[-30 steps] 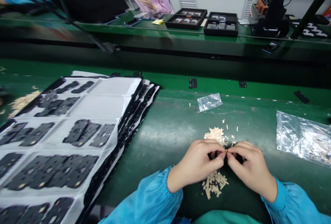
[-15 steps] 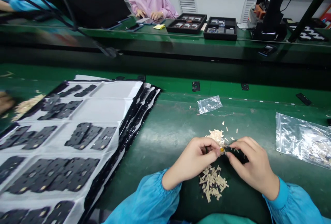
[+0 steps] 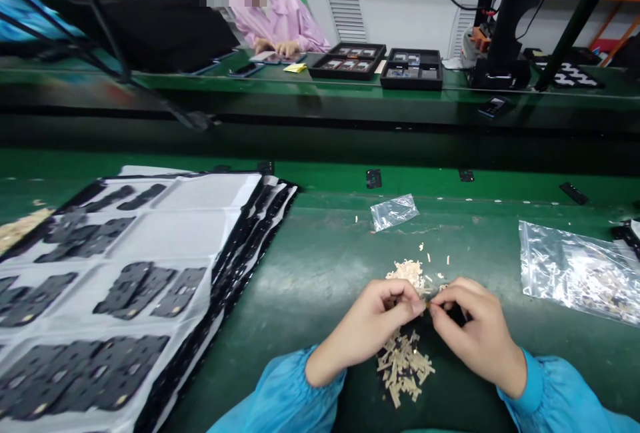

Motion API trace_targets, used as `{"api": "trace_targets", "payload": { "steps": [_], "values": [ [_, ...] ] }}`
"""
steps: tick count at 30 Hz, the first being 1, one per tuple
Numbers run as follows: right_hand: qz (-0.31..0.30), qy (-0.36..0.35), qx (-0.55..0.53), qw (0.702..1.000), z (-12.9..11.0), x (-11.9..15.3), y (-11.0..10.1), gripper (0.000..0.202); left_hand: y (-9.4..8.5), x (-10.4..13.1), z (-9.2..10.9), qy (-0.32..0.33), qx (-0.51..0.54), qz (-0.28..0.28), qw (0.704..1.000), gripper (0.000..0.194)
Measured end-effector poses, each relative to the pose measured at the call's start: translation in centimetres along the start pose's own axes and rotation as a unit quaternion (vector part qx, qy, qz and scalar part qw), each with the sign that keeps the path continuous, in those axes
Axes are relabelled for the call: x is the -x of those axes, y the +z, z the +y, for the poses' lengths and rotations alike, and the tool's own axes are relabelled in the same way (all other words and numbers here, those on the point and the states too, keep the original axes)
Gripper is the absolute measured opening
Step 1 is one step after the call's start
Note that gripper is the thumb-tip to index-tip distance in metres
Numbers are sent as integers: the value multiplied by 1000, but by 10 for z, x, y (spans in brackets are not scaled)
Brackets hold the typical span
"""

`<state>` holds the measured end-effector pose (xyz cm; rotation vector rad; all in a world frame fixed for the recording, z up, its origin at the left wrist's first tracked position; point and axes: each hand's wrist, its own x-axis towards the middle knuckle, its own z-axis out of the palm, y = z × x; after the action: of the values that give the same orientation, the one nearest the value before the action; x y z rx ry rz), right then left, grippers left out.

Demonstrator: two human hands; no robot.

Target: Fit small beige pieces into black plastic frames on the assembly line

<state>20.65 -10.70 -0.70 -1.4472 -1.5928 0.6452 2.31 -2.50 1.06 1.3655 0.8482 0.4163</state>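
Note:
My left hand (image 3: pixel 371 321) and my right hand (image 3: pixel 479 334) meet fingertip to fingertip over the green work surface. Between them shows a tiny yellow-brown piece (image 3: pixel 427 305), mostly covered by the fingers. The left thumb and index finger are pinched on it; the right thumb and index finger close on its other side. Just below the hands lies a loose pile of flat beige strips (image 3: pixel 404 370). Behind the left fingertips is a heap of small pale bits (image 3: pixel 407 273), with a few scattered beyond it.
At left, stacked white sheets (image 3: pixel 200 210) with black edges carry black flat parts (image 3: pixel 135 290). A small clear bag (image 3: pixel 394 212) lies ahead; a larger zip bag (image 3: pixel 580 273) of small pieces lies right. Across the bench, a person in pink (image 3: pixel 283 16) works near black trays (image 3: pixel 413 68).
The view has shifted, so the bench sits lower and further left in the picture. My right fingertips have closed in against the left ones, hiding more of the small piece.

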Motion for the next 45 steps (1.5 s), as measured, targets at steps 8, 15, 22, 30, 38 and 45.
{"api": "trace_targets", "payload": {
  "steps": [8, 15, 22, 30, 38, 45],
  "values": [
    [-27, 275, -259, 926, 7, -5, 2, 18, 5, 2, -3, 44, -67, 63, 995, 19],
    [-49, 294, -271, 915, 3, -6, 3, 18, 8, 4, -3, 107, -89, 81, 987, 13],
    [-37, 278, -265, 923, 6, -7, 1, 20, 6, 4, -4, 104, -99, 85, 986, 15],
    [-47, 282, -267, 920, 9, -6, 2, 25, 8, 5, -1, 89, -95, 64, 989, 17],
    [-56, 297, -309, 902, 7, -7, -1, 27, 6, -2, -5, 9, 26, 20, 999, 28],
    [-63, 325, -395, 857, 0, -10, -2, 34, 6, -4, -6, 11, 55, -17, 998, 37]
  ]
}}
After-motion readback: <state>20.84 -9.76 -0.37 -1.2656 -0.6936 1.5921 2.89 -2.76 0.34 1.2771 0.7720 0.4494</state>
